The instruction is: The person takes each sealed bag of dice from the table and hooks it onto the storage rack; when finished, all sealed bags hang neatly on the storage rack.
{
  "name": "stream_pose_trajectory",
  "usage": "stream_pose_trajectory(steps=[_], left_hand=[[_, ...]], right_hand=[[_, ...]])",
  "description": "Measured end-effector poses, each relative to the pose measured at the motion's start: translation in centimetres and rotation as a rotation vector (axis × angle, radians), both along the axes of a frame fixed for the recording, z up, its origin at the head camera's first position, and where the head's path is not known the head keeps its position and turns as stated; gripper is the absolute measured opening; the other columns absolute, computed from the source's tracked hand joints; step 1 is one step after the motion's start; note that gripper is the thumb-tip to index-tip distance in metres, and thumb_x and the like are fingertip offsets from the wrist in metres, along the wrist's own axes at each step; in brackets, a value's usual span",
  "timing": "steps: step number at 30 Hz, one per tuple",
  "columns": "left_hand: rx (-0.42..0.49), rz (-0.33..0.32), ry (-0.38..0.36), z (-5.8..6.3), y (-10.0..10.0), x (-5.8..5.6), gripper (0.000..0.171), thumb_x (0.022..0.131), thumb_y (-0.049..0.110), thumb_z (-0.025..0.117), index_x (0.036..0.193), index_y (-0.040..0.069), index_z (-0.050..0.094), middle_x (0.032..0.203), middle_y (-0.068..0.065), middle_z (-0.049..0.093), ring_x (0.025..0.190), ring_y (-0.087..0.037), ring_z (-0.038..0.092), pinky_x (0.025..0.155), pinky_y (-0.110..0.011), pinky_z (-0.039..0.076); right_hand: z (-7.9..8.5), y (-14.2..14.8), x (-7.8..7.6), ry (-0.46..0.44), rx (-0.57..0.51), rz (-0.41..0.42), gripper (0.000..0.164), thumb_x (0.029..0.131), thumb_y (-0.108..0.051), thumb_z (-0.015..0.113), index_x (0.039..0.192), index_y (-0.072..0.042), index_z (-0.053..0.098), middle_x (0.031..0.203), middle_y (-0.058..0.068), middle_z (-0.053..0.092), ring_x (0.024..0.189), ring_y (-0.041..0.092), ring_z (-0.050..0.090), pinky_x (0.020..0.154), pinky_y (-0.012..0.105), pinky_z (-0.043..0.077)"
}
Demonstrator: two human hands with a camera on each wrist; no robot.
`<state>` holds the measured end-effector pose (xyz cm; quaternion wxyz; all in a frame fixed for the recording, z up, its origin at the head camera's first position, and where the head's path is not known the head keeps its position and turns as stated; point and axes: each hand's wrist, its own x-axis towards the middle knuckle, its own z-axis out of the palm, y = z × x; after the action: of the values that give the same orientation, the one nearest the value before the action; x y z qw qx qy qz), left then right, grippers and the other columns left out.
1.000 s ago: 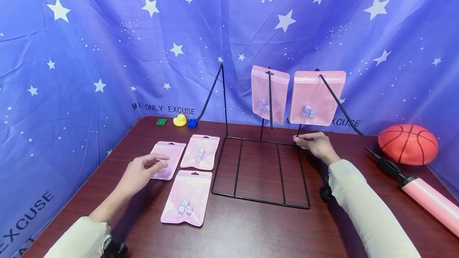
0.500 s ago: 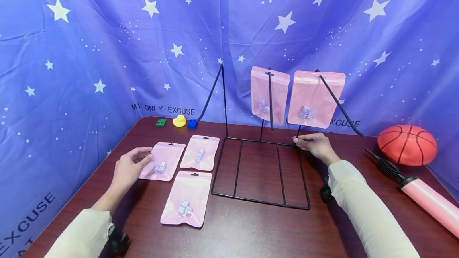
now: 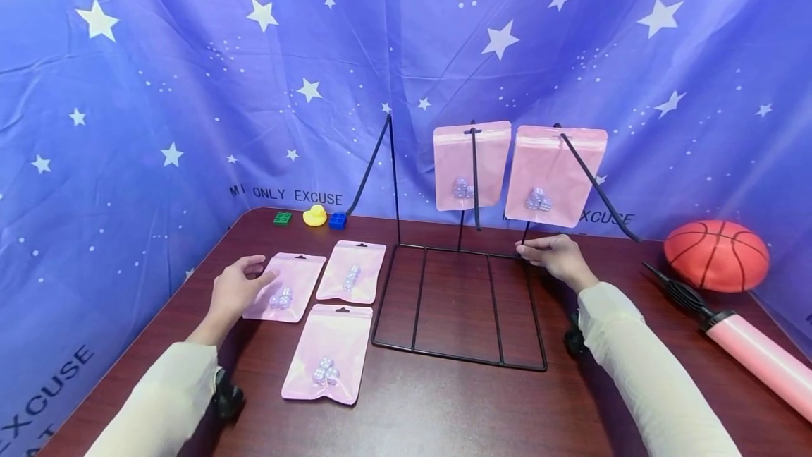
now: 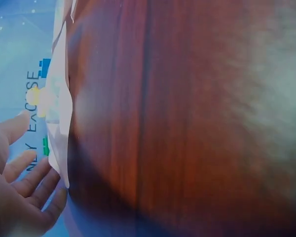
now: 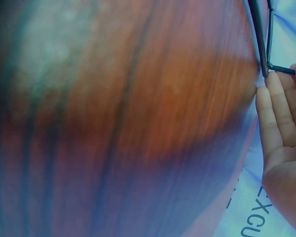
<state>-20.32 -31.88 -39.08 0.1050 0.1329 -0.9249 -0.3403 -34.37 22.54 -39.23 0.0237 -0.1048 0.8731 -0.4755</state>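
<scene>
"Both hands are busy: what has just changed around them?"

"1 second ago the left hand (image 3: 233, 295) reached across the left packet (image 3: 301, 275). Now it has drawn back to that packet's left edge, leaving the dice (image 3: 282, 300) inside uncovered. The middle hanging packet (image 3: 450, 161) has swung from a slant to nearly face-on, its slot around the middle hook (image 3: 476, 192)."

"Meaning what for the work?"

"Apparently that the left packet is not yet picked up. It lies on the table (image 3: 431, 418), near the far packet (image 3: 364, 277) and the near packet (image 3: 325, 337). 2 packets hang, counting the right hanging packet (image 3: 539, 164); the left hook (image 3: 369, 164) carries none."

"And the grip?"

"On the left, thumb and fingers are loosely parted and hold nothing; whether a fingertip touches the packet, nobody could tell. The right hand (image 3: 561, 259) stays pinching the rack (image 3: 457, 356) at its back right corner, probably steadying it."
</scene>
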Motion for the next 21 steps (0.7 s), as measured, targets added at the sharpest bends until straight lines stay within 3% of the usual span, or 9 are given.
stream_pose_trajectory(steps=[8,14,21], left_hand=[[-0.054,0.01,-0.135,0.7,0.3,-1.0,0.071,0.095,0.039,0.069,0.138,-0.014,0.049,0.128,-0.035,0.06,0.121,-0.054,0.051,0.105,-0.059,0.039],[-0.053,0.017,-0.214,1.1,0.8,-1.4,0.075,0.094,0.04,0.069,0.139,-0.015,0.045,0.128,-0.037,0.057,0.118,-0.051,0.051,0.106,-0.059,0.039],[-0.04,0.065,-0.243,1.0,1.3,-1.6,0.076,0.092,0.041,0.071,0.138,-0.014,0.046,0.135,-0.037,0.053,0.124,-0.054,0.046,0.109,-0.06,0.036]], right_hand=[[0.0,0.1,-0.2,-0.005,0.004,0.003,0.037,0.098,-0.019,0.071,0.123,0.008,0.069,0.114,0.022,0.072,0.088,0.0,0.069,0.08,0.026,0.058],[0.4,0.0,-0.1,-0.03,0.03,0.002,0.039,0.098,-0.023,0.071,0.123,0.006,0.07,0.115,0.022,0.072,0.099,0.015,0.073,0.082,0.029,0.058],[0.5,0.1,-0.1,-0.056,0.068,-0.004,0.041,0.099,-0.026,0.069,0.126,0.005,0.069,0.118,0.021,0.071,0.106,0.025,0.071,0.087,0.032,0.057]])
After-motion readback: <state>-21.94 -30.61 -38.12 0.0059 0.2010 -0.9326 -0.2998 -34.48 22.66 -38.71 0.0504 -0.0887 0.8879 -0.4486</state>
